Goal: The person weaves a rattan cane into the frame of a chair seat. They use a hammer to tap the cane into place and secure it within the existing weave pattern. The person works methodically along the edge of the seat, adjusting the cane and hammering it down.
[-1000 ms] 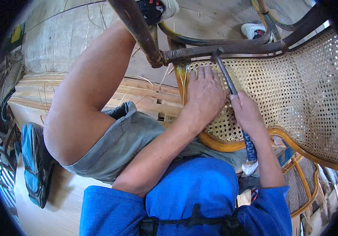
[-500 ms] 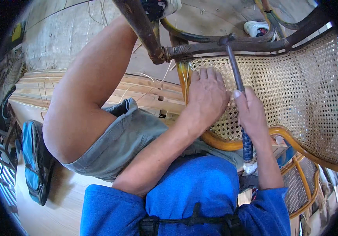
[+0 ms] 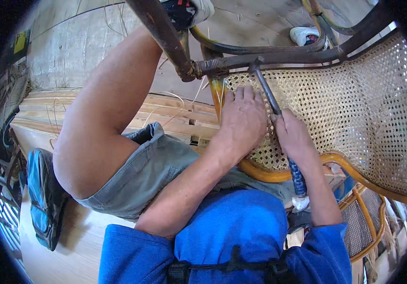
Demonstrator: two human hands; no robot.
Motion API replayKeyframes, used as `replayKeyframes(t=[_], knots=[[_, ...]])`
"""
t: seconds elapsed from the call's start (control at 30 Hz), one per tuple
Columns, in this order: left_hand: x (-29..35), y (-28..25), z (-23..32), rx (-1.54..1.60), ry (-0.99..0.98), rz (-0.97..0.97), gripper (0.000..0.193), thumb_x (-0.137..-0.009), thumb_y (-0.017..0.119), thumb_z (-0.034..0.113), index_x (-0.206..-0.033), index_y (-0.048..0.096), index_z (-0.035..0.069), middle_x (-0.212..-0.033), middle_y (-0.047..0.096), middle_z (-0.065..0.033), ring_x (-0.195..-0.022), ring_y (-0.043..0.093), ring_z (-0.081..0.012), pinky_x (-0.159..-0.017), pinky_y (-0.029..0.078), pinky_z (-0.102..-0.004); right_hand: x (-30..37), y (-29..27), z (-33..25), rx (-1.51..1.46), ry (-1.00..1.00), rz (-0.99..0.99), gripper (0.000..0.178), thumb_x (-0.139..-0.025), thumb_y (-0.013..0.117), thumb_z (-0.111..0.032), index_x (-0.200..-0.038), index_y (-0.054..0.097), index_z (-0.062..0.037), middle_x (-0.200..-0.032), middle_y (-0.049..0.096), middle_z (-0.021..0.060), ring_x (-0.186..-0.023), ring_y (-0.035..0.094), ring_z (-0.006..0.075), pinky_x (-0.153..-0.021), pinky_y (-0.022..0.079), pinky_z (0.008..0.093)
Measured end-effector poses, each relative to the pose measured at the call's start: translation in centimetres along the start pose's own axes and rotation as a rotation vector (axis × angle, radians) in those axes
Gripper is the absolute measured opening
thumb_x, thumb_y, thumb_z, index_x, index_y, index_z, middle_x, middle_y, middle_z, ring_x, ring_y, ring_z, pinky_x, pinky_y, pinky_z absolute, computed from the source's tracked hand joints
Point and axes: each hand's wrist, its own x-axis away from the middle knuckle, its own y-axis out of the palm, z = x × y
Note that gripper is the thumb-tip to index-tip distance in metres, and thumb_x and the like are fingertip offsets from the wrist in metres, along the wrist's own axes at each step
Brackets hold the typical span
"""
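Note:
My right hand (image 3: 297, 137) is wrapped round a hammer (image 3: 271, 97) with a dark metal shaft and a braided dark grip, white at the butt. The hammer's head is at the lower edge of a dark frame rail (image 3: 279, 57); whether it touches the rail I cannot tell. My left hand (image 3: 244, 116) lies flat on the woven cane webbing (image 3: 345, 106), its fingers stretched toward that rail. The webbing spans a chair-like frame with a curved, varnished rattan edge (image 3: 272, 176) nearest me. A wrapped joint (image 3: 208, 67) sits just beyond my left fingertips.
A dark post (image 3: 158, 33) rises from the joint across my bent leg. Loose cane strands lie over wooden slats (image 3: 165, 113) at the left. Beside my knee is a blue and black bag (image 3: 42, 199). Another cane-panelled rattan piece (image 3: 362, 227) stands at the lower right.
The hammer's head has swung left and a little toward me, from over the rail to its lower edge. My right hand has shifted left with it. My left hand stays on the webbing.

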Motion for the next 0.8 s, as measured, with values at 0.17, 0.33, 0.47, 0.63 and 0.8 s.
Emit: replayKeyframes(t=[0.17,0.33,0.47,0.63,0.8], knots=[[-0.2,-0.1,-0.1,0.03,-0.007,-0.043,0.037,-0.08,0.049,0.015,-0.107,0.056,-0.009,-0.109,0.057,-0.0235,-0.105,0.055,-0.0357,-0.092,0.043,-0.0439,-0.1,-0.9,-1.4,-0.057,0.101,-0.008,0.028,-0.094,0.05,-0.025,-0.09,0.05,0.0027,-0.067,0.056,0.0266,-0.064,0.059,0.0426,-0.06,0.045,0.0472],[-0.2,-0.2,0.0,0.034,-0.002,-0.002,0.032,-0.079,0.05,0.013,-0.102,0.057,-0.008,-0.106,0.057,-0.0225,-0.103,0.055,-0.0348,-0.089,0.044,-0.0427,-0.3,-0.5,0.0,-0.091,0.113,-0.05,0.029,-0.094,0.051,-0.027,-0.088,0.048,0.0015,-0.063,0.055,0.0219,-0.059,0.058,0.0374,-0.056,0.044,0.0445],[-0.1,-0.4,-0.1,0.025,0.008,-0.038,0.03,-0.079,0.05,0.012,-0.099,0.058,-0.009,-0.105,0.058,-0.0223,-0.101,0.057,-0.0342,-0.087,0.045,-0.0425,-0.4,-1.7,-1.9,-0.224,0.18,-0.028,0.03,-0.094,0.05,-0.028,-0.089,0.049,0.0016,-0.069,0.059,0.0227,-0.067,0.061,0.0409,-0.059,0.045,0.0466],[0.8,-0.9,0.0,-0.007,0.036,-0.035,0.026,-0.077,0.05,0.012,-0.093,0.06,-0.007,-0.101,0.059,-0.0214,-0.098,0.058,-0.0336,-0.086,0.045,-0.0422,-0.6,-1.0,-1.0,-0.062,0.072,-0.04,0.031,-0.095,0.049,-0.029,-0.088,0.049,0.002,-0.071,0.058,0.0249,-0.068,0.06,0.0422,-0.06,0.045,0.0476],[0.7,-1.4,0.0,0.016,0.029,-0.108,0.024,-0.076,0.05,0.011,-0.09,0.061,-0.006,-0.095,0.059,-0.0203,-0.093,0.058,-0.033,-0.084,0.046,-0.0423,-0.3,-1.2,-2.1,-0.113,0.105,-0.032,0.031,-0.094,0.048,-0.028,-0.089,0.051,0.0029,-0.074,0.058,0.0298,-0.075,0.06,0.046,-0.064,0.045,0.0511]])
